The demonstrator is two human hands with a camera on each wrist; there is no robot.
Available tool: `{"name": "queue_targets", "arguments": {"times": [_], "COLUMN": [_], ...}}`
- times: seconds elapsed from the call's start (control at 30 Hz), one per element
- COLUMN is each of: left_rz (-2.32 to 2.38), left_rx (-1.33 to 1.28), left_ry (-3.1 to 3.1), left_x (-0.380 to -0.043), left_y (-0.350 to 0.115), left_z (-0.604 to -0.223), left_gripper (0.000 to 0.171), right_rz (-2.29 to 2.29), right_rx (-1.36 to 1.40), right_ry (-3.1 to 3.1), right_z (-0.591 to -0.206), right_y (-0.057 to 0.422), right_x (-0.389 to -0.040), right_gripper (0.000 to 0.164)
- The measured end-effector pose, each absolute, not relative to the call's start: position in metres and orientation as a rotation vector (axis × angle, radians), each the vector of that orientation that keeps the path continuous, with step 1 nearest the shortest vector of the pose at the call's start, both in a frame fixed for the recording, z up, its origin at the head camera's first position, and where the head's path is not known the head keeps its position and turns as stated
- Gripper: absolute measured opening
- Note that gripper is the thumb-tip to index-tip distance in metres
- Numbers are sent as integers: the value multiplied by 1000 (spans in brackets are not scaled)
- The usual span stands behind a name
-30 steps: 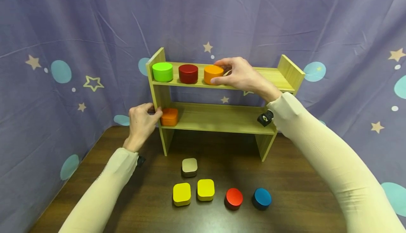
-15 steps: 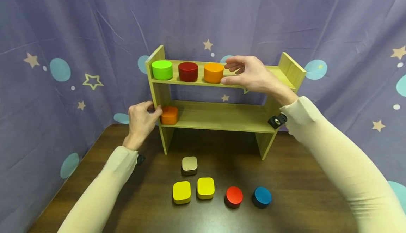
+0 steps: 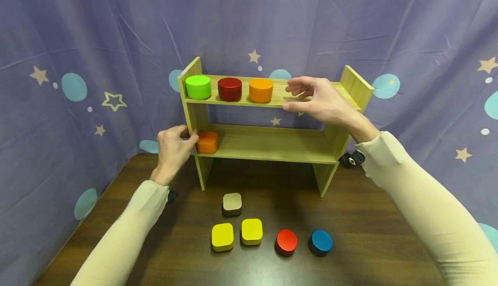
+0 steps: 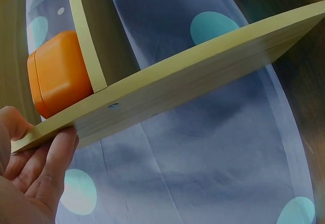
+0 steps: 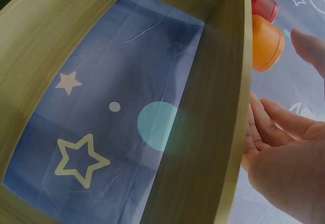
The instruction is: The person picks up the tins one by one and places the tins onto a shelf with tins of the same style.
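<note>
My left hand [image 3: 173,149] grips the left side panel of a two-tier wooden shelf [image 3: 272,143], thumb on the inner side and fingers outside, as the left wrist view shows. Just inside that panel, on the lower tier, sits an orange square tin [image 3: 207,142]. My right hand [image 3: 320,100] holds nothing and hovers at the top tier's front edge, fingers parted from the thumb. To its left a round orange tin [image 3: 261,90] stands on the top tier, a gap between them. Further left are a dark red round tin [image 3: 230,89] and a bright green round tin [image 3: 198,87].
On the dark wooden table [image 3: 272,268] before the shelf lie a beige square tin [image 3: 232,204], two yellow square tins [image 3: 222,236], a red round tin [image 3: 286,242] and a blue round tin [image 3: 321,242]. A purple patterned curtain [image 3: 128,39] hangs behind.
My right hand has let go of the round orange tin on the top tier and drawn away to the right. My left hand has stayed on the side panel.
</note>
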State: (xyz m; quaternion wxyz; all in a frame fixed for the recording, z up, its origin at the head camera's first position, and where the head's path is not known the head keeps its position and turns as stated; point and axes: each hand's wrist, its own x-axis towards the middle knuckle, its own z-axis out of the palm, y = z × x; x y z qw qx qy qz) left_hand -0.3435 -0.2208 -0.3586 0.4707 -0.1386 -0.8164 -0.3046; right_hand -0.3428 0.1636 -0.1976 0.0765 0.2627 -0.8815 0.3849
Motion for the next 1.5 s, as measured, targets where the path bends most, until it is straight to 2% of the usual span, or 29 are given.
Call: {"name": "queue_targets", "arguments": {"times": [0.57,1.17,1.5], "left_rz": [-764,-772,-778], "left_rx": [-331,-325,-328], "left_ry": [-2021,-2020,-2021], "left_x": [-344,-343,-343], "left_y": [-221,-218,-221], "left_z": [-361,-361,-359], "left_gripper": [14,24,19], "right_rz": [1096,1105,1113], "right_rx": [889,918,970], "right_ry": [-2560,-2667,-2658], "right_z": [-233,-319,-362], "right_y": [190,211,215], "right_x": [-297,-280,-273], "right_gripper": [58,54,54]}}
